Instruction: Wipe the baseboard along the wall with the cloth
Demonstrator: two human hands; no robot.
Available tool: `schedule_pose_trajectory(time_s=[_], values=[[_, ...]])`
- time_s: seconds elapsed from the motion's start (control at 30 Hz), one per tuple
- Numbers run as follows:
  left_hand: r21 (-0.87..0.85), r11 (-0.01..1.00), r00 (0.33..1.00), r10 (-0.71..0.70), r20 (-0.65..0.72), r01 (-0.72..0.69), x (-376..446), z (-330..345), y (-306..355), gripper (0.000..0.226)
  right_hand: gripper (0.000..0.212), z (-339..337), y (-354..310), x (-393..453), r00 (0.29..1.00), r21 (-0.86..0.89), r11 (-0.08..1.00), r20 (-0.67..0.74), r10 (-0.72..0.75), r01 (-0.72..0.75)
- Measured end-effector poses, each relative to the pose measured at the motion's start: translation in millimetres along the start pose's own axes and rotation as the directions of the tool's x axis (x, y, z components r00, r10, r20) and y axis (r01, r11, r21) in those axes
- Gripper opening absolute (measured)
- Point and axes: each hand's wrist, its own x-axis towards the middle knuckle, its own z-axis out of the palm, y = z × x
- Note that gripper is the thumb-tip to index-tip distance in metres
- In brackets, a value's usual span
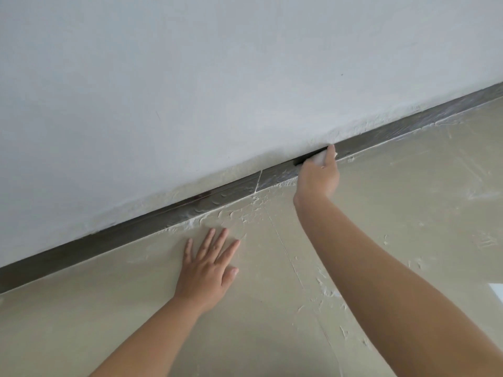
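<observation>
A dark grey baseboard (pixel 152 221) runs diagonally from lower left to upper right where the white wall (pixel 190 91) meets the floor. It carries pale smears and a thin white seam near the middle. My right hand (pixel 318 176) grips a small white cloth (pixel 319 158) and presses it against the baseboard, fingers curled over it; most of the cloth is hidden under the hand. My left hand (pixel 208 265) lies flat on the floor with fingers spread, a short way below the baseboard.
The beige floor (pixel 408 200) is streaked with white plaster smears along the baseboard and along a thin line running down from the seam. A bright patch (pixel 496 291) sits at the right edge.
</observation>
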Motion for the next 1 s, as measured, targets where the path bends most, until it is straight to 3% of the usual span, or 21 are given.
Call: schedule_pose_trajectory(time_s=[0.3, 0.43, 0.57, 0.67, 0.77, 0.87, 1.0], values=[[-0.064, 0.998, 1.000, -0.006, 0.015, 0.007, -3, -1, 0, 0.054, 0.069, 45, 57, -83, 0.950, -0.072, 0.991, 0.282, 0.132, -0.117], [-0.048, 0.999, 1.000, 0.012, -0.015, -0.013, -1, 0, -1, 0.040, 0.072, 38, 49, -42, 0.977, -0.065, 0.991, 0.169, 0.130, -0.120], [-0.053, 0.998, 1.000, -0.018, 0.014, 0.019, 0, 0, 1, 0.052, 0.074, 10, 27, 21, 0.999, -0.075, 0.997, 0.029, 0.037, -0.034], [-0.061, 0.998, 0.999, -0.020, 0.046, 0.022, -1, 0, 0, 0.053, 0.075, 1, 19, 36, 1.000, -0.061, 0.998, 0.005, 0.006, -0.005], [-0.063, 0.997, 0.997, -0.034, 0.074, 0.038, -2, -2, 0, 0.053, 0.074, 15, 30, 7, 0.997, -0.143, 0.990, 0.067, 0.026, -0.016], [-0.052, 0.998, 0.997, -0.036, 0.067, 0.040, -2, -3, 1, 0.052, 0.073, 34, 59, -47, 0.971, -0.168, 0.984, 0.216, 0.102, -0.066], [-0.038, 0.999, 1.000, -0.003, 0.025, 0.004, -1, -1, 0, 0.046, 0.075, 48, 66, -87, 0.928, -0.034, 0.979, 0.314, 0.202, -0.202]])
